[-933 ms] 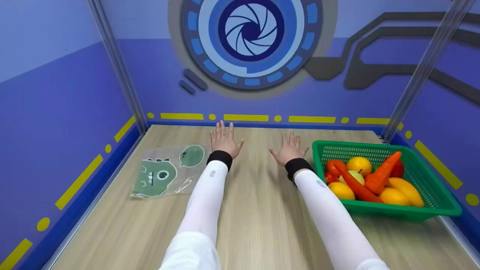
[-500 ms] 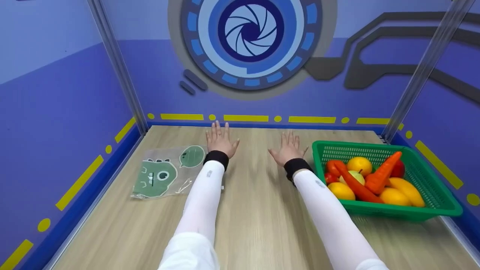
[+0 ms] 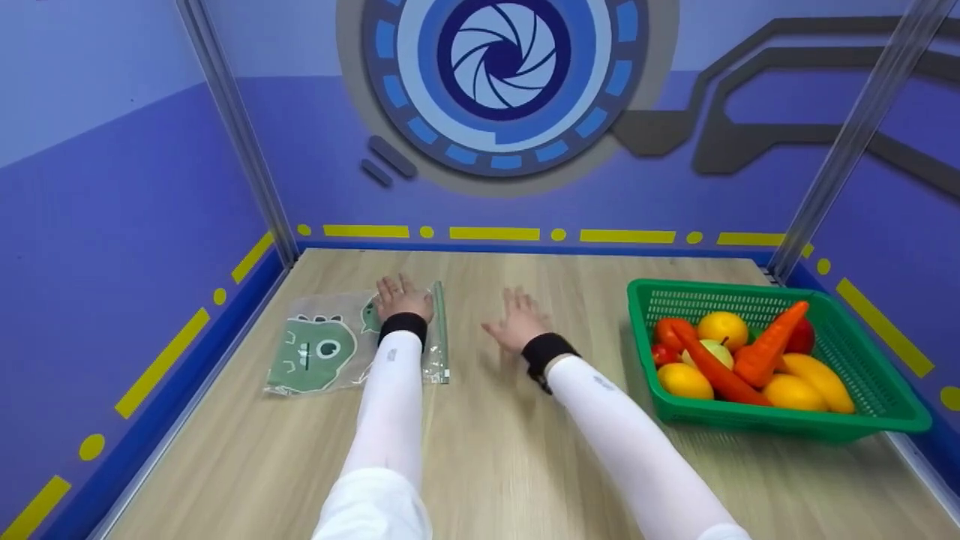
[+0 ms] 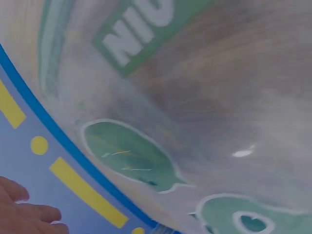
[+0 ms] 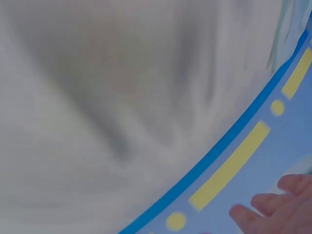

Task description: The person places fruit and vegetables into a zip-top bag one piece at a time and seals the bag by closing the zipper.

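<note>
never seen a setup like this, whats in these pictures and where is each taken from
No machine here, just a person's left hand and right hand, both bare. The wide view comes from a camera on the head; the two blurry close ones from a camera on each wrist. On the wood-grain tabletop are a clear zip bag with a green cartoon print and, to the right, a green basket holding fruit, a carrot and a red chili pepper. The left hand is over the bag, perhaps touching it; the right hand is over the tabletop between bag and basket. Neither holds anything.
</note>
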Tool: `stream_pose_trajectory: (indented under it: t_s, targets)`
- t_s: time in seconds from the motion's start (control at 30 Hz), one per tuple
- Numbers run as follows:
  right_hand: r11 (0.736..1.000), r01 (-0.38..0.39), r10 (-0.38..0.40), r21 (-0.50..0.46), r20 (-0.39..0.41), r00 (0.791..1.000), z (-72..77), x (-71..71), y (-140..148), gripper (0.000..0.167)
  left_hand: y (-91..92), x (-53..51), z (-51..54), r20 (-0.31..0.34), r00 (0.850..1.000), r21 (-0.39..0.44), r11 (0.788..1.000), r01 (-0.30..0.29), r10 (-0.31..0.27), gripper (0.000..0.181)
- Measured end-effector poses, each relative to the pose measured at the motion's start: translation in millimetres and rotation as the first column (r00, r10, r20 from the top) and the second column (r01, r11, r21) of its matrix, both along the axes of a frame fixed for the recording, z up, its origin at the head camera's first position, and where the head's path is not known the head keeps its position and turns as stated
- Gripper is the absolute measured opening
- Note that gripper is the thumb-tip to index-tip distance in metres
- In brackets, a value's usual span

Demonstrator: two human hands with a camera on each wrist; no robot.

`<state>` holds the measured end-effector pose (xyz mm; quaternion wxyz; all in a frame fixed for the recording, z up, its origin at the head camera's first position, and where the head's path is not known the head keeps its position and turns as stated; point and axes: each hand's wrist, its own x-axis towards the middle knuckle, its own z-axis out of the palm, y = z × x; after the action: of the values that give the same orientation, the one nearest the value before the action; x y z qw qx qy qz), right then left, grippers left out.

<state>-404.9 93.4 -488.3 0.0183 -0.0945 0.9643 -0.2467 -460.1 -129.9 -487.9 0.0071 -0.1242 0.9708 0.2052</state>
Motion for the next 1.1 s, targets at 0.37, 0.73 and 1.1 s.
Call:
stream_pose_trajectory:
  t_s: [0.37, 0.73, 1.1]
  targets:
    - [0.922, -0.384, 0.382, -0.05, -0.049, 0.923, -25.6, 33.9, -71.6, 0.052, -5.4, 19.9, -14.8, 0.11, 0.993, -0.008, 0.999, -0.052, 0.052, 0.036]
    - [0.866, -0.5, 0.5, -0.014, -0.02, 0.866, -37.5, 36.1, -58.1, 0.021, 7.7, 29.2, -12.2, 0.142, 0.99, -0.052, 0.999, 0.014, -0.007, 0.034]
    - [0.891, -0.422, 0.431, -0.17, 0.021, 0.902, -45.2, 42.4, -11.7, 0.029, 46.4, 15.2, -23.9, 0.126, 0.982, -0.099, 0.983, 0.155, -0.143, 0.031]
